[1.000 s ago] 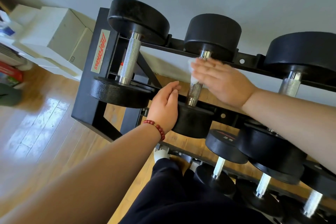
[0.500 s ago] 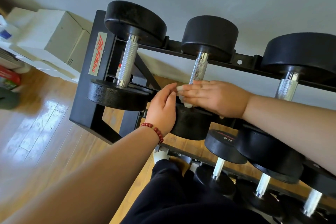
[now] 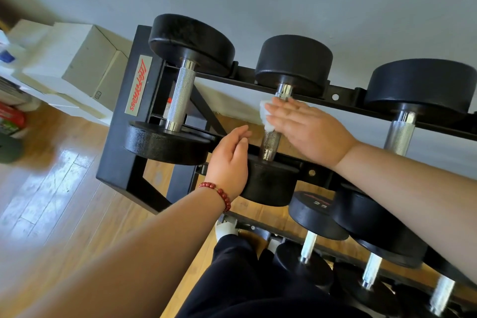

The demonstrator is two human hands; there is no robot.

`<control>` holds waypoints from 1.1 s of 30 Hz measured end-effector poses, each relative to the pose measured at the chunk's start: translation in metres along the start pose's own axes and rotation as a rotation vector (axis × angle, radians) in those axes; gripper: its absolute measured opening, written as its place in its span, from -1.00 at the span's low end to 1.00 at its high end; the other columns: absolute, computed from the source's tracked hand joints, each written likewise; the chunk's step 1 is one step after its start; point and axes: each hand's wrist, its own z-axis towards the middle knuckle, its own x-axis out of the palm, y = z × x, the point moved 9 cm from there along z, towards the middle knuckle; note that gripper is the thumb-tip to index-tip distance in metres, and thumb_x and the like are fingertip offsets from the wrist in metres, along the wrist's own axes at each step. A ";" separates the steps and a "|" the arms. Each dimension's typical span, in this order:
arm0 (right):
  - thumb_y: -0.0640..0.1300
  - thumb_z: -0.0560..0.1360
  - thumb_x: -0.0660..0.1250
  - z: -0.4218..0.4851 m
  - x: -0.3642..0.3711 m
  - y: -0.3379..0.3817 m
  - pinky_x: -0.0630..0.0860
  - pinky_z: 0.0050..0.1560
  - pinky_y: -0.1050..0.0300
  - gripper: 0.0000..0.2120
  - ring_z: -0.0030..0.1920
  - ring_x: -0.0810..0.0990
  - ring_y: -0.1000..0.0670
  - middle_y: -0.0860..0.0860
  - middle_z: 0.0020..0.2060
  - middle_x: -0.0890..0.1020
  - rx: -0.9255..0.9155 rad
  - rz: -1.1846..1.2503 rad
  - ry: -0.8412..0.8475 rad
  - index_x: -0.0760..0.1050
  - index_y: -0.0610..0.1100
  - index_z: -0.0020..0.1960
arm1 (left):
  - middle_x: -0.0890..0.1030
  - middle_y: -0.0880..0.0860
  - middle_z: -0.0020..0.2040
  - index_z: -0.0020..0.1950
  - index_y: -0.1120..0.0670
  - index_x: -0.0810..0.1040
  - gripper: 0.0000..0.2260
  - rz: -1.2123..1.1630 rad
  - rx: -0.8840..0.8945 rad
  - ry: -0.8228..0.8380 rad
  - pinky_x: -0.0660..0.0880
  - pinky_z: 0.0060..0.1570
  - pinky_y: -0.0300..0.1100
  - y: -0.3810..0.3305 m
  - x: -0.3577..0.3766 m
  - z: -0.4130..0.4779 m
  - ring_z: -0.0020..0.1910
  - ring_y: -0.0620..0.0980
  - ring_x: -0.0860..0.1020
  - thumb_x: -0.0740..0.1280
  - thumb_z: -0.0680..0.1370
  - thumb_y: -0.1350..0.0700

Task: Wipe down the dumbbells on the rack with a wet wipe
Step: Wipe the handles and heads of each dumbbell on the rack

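Note:
A black rack [image 3: 116, 152] carries black dumbbells with knurled steel handles. On the top tier's middle dumbbell [image 3: 294, 64], my right hand [image 3: 309, 131] lies with straight fingers over the upper part of the handle [image 3: 269, 144], pressing a white wet wipe [image 3: 265, 116] against it. The wipe pokes out past my fingertips. My left hand [image 3: 229, 162], with a red bead bracelet at the wrist, rests with relaxed fingers against the side of that dumbbell's near head [image 3: 268, 183]. A left dumbbell [image 3: 180, 95] and a right dumbbell [image 3: 400, 134] sit on either side.
A lower tier holds several smaller dumbbells [image 3: 315, 217] below my right forearm. White boxes [image 3: 85, 59] stand against the grey wall left of the rack. Wooden floor [image 3: 51, 188] spreads to the left. My dark trouser leg [image 3: 245, 279] is at the bottom.
My right hand slid the wipe down the handle to the near head half a second ago, then back up toward the far head. My left hand stayed on the near head.

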 end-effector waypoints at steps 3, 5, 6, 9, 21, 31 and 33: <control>-0.28 0.58 0.14 0.000 0.000 0.006 0.23 0.47 -0.04 -0.65 0.41 0.38 -0.14 -0.21 0.34 0.49 0.012 0.024 -0.014 0.47 -0.29 0.33 | 0.52 -0.15 0.23 0.41 -0.03 0.41 -0.68 0.003 -0.001 0.002 0.32 0.37 -0.17 0.000 0.000 0.000 0.29 -0.18 0.44 0.09 0.68 0.10; -0.27 0.58 0.12 -0.003 0.005 0.015 0.22 0.48 -0.01 -0.62 0.43 0.35 -0.09 -0.18 0.36 0.48 -0.061 0.030 0.053 0.47 -0.26 0.35 | 0.52 -0.11 0.27 0.42 -0.02 0.40 -0.68 0.002 -0.002 0.000 0.32 0.38 -0.16 0.000 0.000 -0.001 0.30 -0.16 0.44 0.09 0.68 0.09; -0.29 0.57 0.13 -0.003 0.005 0.015 0.25 0.46 -0.03 -0.63 0.42 0.37 -0.10 -0.18 0.35 0.49 -0.085 0.010 0.062 0.48 -0.26 0.34 | 0.52 -0.10 0.28 0.42 -0.02 0.40 -0.68 0.000 -0.004 -0.001 0.32 0.38 -0.16 0.000 0.000 -0.001 0.30 -0.16 0.44 0.09 0.68 0.09; -0.37 0.51 0.26 0.009 -0.002 0.000 0.31 0.38 -0.11 -0.68 0.34 0.48 -0.19 -0.21 0.29 0.54 -0.019 -0.086 -0.004 0.54 -0.31 0.26 | 0.52 -0.11 0.27 0.42 -0.02 0.41 -0.68 -0.006 -0.011 -0.004 0.33 0.36 -0.19 0.000 -0.001 -0.001 0.29 -0.17 0.44 0.09 0.68 0.09; -0.31 0.62 0.16 0.008 -0.070 0.018 0.45 0.30 -0.13 -0.73 0.27 0.54 -0.21 -0.26 0.22 0.58 0.048 -0.203 -0.313 0.55 -0.36 0.21 | 0.45 -0.06 0.33 0.45 0.03 0.37 -0.63 0.059 0.034 -0.030 0.24 0.22 -0.29 -0.028 -0.002 0.000 0.25 -0.21 0.35 0.06 0.68 -0.02; -0.34 0.57 0.19 0.031 -0.065 -0.033 0.37 0.36 -0.13 -0.68 0.33 0.48 -0.24 -0.25 0.30 0.52 0.018 -0.304 -0.242 0.49 -0.35 0.29 | 0.45 -0.12 0.12 0.34 0.08 0.46 -0.67 0.201 0.116 -0.051 0.26 0.17 -0.28 -0.048 0.006 0.010 0.22 -0.13 0.40 0.05 0.68 0.01; -0.30 0.57 0.17 0.049 -0.064 -0.033 0.36 0.37 -0.10 -0.69 0.32 0.50 -0.23 -0.24 0.28 0.54 0.013 -0.268 -0.228 0.52 -0.33 0.26 | 0.48 -0.07 0.21 0.37 0.07 0.44 -0.66 0.211 0.105 -0.048 0.28 0.21 -0.26 -0.046 0.006 0.012 0.27 -0.12 0.40 0.06 0.68 0.00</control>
